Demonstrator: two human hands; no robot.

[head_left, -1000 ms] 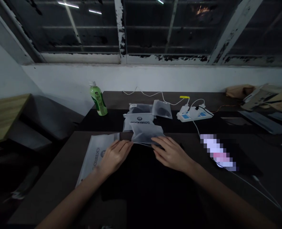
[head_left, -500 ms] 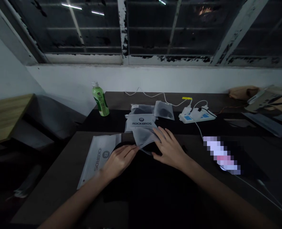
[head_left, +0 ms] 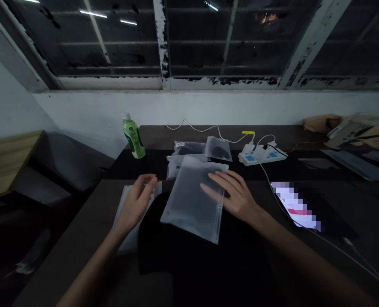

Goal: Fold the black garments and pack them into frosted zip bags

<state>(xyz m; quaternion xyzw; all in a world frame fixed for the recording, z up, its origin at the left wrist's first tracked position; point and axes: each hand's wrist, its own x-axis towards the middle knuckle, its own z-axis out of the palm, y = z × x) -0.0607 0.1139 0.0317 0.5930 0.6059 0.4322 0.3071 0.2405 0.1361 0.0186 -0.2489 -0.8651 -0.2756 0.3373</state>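
A frosted plastic zip bag [head_left: 192, 198] is held up over the table by my right hand [head_left: 240, 196]. My right fingers lie over its right edge, and one digit shows blurred through the plastic. My left hand [head_left: 136, 202] is off to the left of this bag, its fingers curved and apart, holding nothing. Beneath my left hand lies another frosted bag [head_left: 127, 243], partly covered by the hand and forearm. Black fabric [head_left: 157, 238] spreads on the table below the held bag; its full shape is lost in the dark.
Behind the held bag are several frosted bags [head_left: 219, 149] with dark contents. A green bottle [head_left: 134, 138] stands at the back left. To the right are a white power strip [head_left: 263, 157] with cables and a lit phone [head_left: 295, 209]. Cardboard packaging [head_left: 349, 132] sits at the far right.
The held bag has swung down and flattened out, now hanging from my right hand. My left hand has let go of it and moved left, over the bag on the table.
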